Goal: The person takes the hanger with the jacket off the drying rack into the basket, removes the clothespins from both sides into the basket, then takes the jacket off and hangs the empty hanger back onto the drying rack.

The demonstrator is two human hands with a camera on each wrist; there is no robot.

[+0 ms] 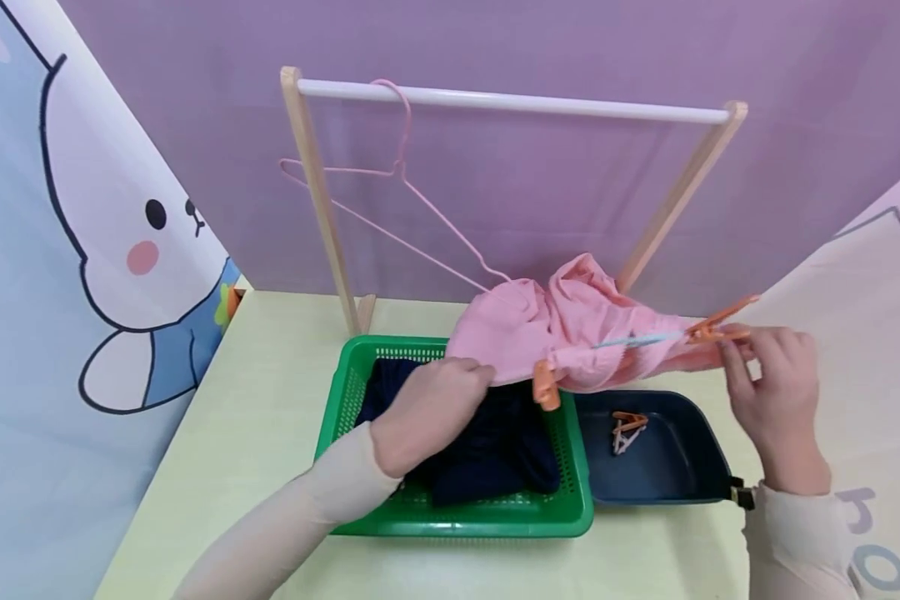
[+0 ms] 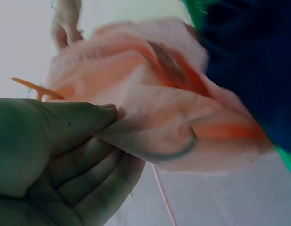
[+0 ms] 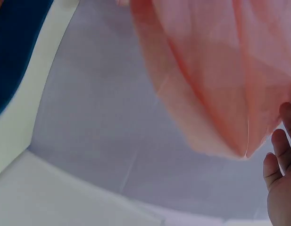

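A bunched pink garment [image 1: 521,329] stretches between both hands. My left hand [image 1: 437,404] pinches its near left edge between thumb and fingers, as the left wrist view shows closely. At the garment's far right end, my right hand [image 1: 780,392] pinches the cloth beside an orange clothespin [image 1: 708,332]. Another orange clothespin [image 1: 546,385] grips the garment's lower edge near its middle. Between them runs a thin light blue strip [image 1: 637,340]. A pink wire hanger [image 1: 450,225] hangs from the rack, its right end meeting the garment.
Behind stands a rack with a white bar [image 1: 510,100] and wooden posts. Below the hands, a green basket [image 1: 457,528] holds dark blue clothing [image 1: 487,467]. Right beside it sits a dark tray [image 1: 675,483] with clothespins [image 1: 628,429] in it.
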